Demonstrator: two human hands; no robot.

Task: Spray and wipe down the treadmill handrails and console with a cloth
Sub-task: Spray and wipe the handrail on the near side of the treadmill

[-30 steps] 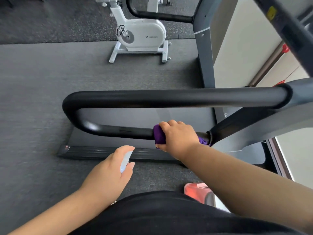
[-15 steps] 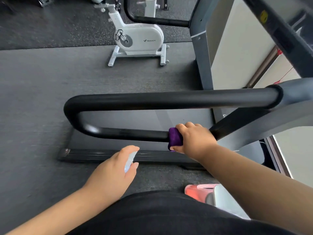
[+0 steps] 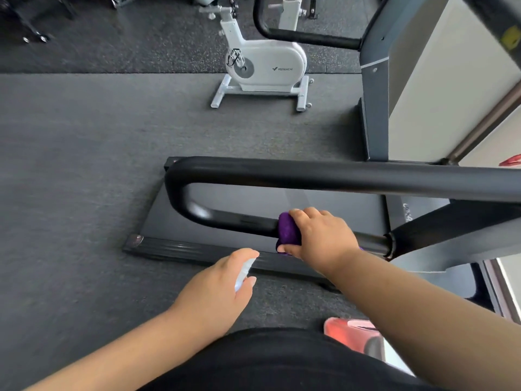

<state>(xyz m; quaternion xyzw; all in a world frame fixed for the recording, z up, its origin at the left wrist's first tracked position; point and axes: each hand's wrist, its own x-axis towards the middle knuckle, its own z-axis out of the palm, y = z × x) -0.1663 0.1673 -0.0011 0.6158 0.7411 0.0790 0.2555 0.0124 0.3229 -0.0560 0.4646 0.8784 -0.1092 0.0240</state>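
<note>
The treadmill's black looped handrail (image 3: 310,176) runs across the middle of the head view, its lower bar nearer to me. My right hand (image 3: 324,235) grips that lower bar through a purple cloth (image 3: 288,229), which wraps around the bar at the hand's left side. My left hand (image 3: 214,294) hovers lower and to the left, closed around a small pale spray bottle (image 3: 242,273) that is mostly hidden by the fingers. The console is out of view.
The treadmill deck (image 3: 253,210) lies below the rail on dark rubber flooring. A white exercise bike (image 3: 265,66) stands beyond. A grey upright post (image 3: 376,94) and another black rail (image 3: 310,38) rise at upper right. A pink shoe (image 3: 349,331) shows at the bottom.
My right hand and the cloth slid right along the lower bar, then are now sitting further from the joint at its right end. The camera view shifted; my left hand keeps its hold.
</note>
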